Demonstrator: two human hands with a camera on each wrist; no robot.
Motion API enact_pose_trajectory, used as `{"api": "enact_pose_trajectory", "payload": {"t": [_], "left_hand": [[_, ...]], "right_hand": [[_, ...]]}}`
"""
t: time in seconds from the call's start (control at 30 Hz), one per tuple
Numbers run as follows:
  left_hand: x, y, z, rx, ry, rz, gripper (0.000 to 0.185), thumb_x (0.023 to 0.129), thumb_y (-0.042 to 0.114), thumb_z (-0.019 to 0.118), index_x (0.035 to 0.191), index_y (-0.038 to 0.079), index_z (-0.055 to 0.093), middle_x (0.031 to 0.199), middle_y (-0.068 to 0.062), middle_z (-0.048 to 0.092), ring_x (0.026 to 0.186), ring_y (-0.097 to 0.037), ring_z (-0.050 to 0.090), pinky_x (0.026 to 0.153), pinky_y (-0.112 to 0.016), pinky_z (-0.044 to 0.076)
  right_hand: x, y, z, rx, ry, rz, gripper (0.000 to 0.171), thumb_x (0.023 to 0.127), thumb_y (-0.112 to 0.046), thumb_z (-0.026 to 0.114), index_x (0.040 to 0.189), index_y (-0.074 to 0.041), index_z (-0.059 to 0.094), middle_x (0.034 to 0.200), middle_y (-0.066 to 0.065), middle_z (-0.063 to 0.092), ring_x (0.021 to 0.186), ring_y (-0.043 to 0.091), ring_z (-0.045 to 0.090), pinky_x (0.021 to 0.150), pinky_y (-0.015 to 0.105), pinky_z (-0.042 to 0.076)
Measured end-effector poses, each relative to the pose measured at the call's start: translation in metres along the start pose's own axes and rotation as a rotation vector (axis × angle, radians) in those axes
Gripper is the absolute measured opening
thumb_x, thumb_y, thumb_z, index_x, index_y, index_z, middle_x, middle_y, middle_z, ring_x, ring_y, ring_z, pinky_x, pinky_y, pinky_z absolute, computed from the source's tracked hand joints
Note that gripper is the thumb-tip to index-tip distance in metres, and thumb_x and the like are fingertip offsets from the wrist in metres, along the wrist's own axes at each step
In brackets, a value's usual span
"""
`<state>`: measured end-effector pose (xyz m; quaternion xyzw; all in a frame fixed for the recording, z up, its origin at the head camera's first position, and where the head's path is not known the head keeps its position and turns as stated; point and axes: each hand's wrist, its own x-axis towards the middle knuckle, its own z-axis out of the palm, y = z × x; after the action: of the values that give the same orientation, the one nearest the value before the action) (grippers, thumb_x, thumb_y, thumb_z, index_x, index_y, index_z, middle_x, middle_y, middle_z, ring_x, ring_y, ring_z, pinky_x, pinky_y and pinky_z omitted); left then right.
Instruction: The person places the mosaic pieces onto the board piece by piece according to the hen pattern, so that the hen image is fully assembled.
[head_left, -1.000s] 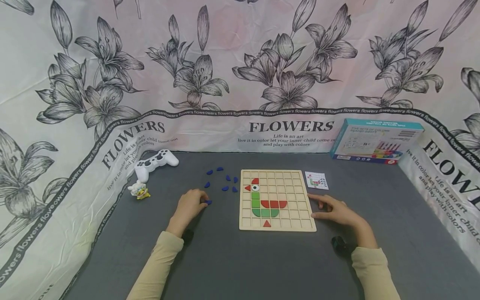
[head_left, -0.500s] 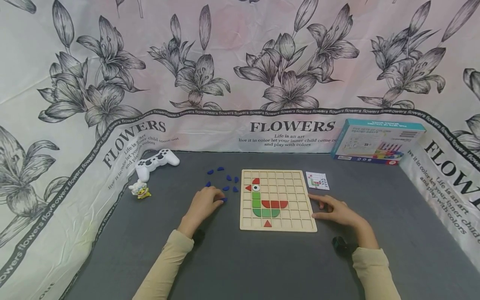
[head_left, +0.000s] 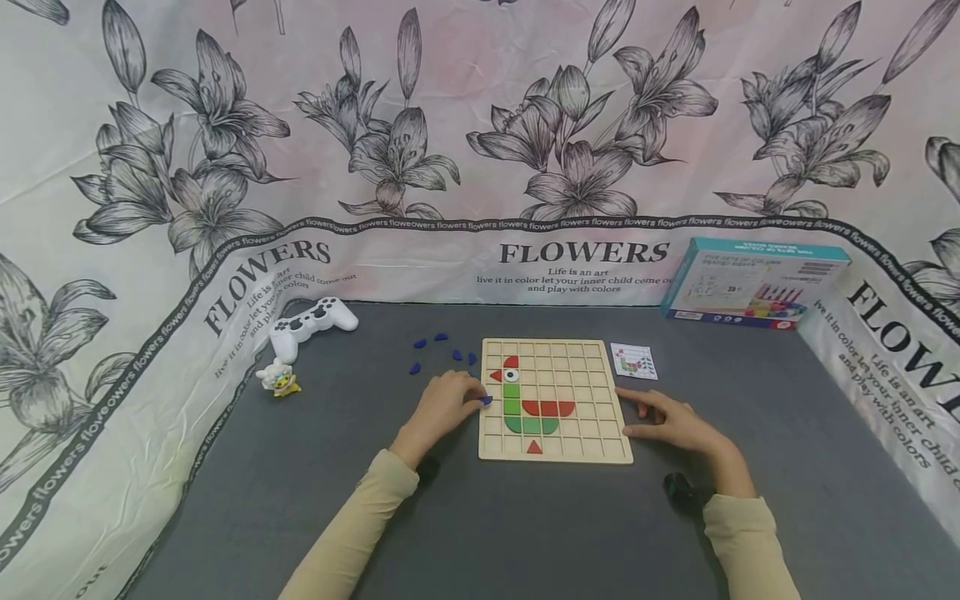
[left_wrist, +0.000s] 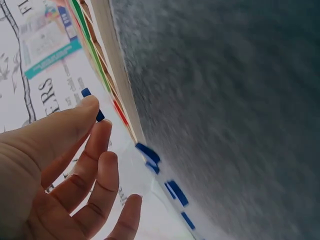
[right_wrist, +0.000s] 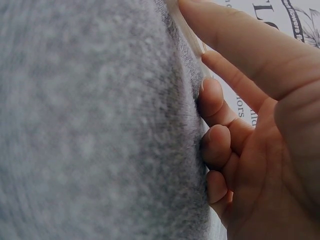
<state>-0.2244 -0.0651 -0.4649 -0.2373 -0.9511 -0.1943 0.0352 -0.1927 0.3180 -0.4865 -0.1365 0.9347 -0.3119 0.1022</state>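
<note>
- Since the earlier frame, my left hand [head_left: 444, 406] carried the blue piece [head_left: 486, 400], pinched in its fingertips, rightward to the wooden board [head_left: 600, 454]'s left edge.
- My right hand [head_left: 671, 421] rested beside the board's right edge, fingers loosely extended.

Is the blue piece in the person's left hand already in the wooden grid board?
Not yet: the left hand pinches the small blue piece at the wooden grid board's left edge.

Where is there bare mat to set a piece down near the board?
Free: the grey mat in front of the wooden grid board, between both sleeves, and behind it toward the teal box. Crowded: left of the board, where loose blue pieces lie and the left hand pinches one.
</note>
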Motion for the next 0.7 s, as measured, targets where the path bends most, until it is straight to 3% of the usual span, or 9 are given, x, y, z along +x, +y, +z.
{"api": "enact_pose_trajectory", "payload": {"t": [0.37, 0.7], "left_hand": [[0.022, 0.020, 0.012, -0.022, -0.066, 0.053, 0.013, 0.083, 0.024, 0.070, 0.094, 0.018, 0.074, 0.085, 0.006, 0.067, 0.078, -0.013, 0.058, 0.065, -0.026, 0.043], [0.038, 0.040, 0.019, 0.031, -0.090, 0.119, 0.014, 0.083, 0.027, 0.069, 0.094, 0.019, 0.074, 0.092, 0.005, 0.069, 0.082, -0.014, 0.059, 0.069, -0.028, 0.046]], "right_hand": [[0.000, -0.001, 0.001, -0.005, -0.004, -0.001, 0.068, 0.078, -0.042, 0.071, 0.137, -0.020, 0.047, 0.087, -0.001, 0.043, 0.065, 0.009, 0.036, 0.057, 0.026, 0.025], [0.000, 0.000, -0.001, 0.002, -0.006, -0.015, 0.068, 0.079, -0.043, 0.070, 0.138, -0.021, 0.045, 0.088, -0.001, 0.043, 0.064, 0.009, 0.036, 0.057, 0.027, 0.025]]}}
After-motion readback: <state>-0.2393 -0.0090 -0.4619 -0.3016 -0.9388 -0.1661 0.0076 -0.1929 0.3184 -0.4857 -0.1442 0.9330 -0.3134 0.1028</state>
